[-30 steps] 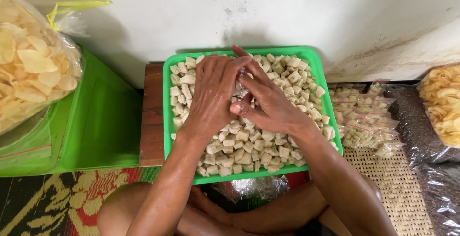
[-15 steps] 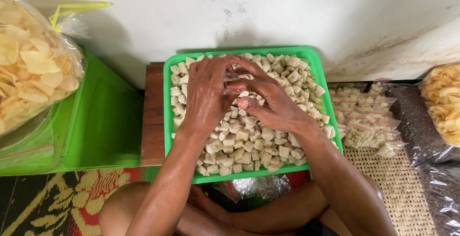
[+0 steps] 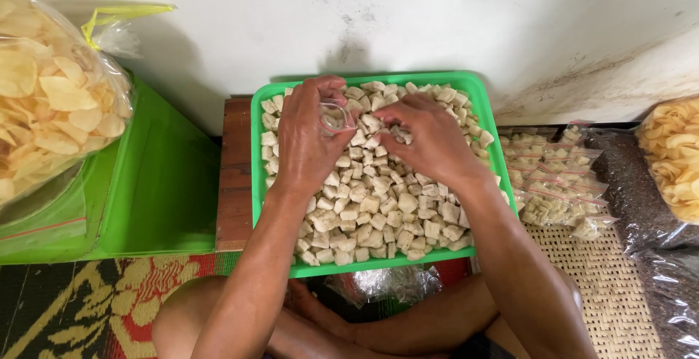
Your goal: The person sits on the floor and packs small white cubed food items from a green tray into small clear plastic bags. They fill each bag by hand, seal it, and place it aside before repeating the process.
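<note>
Green tray (image 3: 256, 184) of pale cracker cubes (image 3: 378, 206) under two bare hands, seen from above.

Nearest, the person's crossed legs sat on a patterned mat; just past them the tray rested on a low wooden stand, nearly full. The left hand (image 3: 309, 140) pinched a small clear bag (image 3: 333, 116) open in its grip, a few cubes apparently inside; the right hand (image 3: 429, 140) had its fingers bunched on cubes just beside it. To the right lay a heap of small filled bags (image 3: 557, 184), so some packing looked done, with most cubes left. Farther off, big sacks of yellow chips (image 3: 51, 104) and a white wall.
</note>
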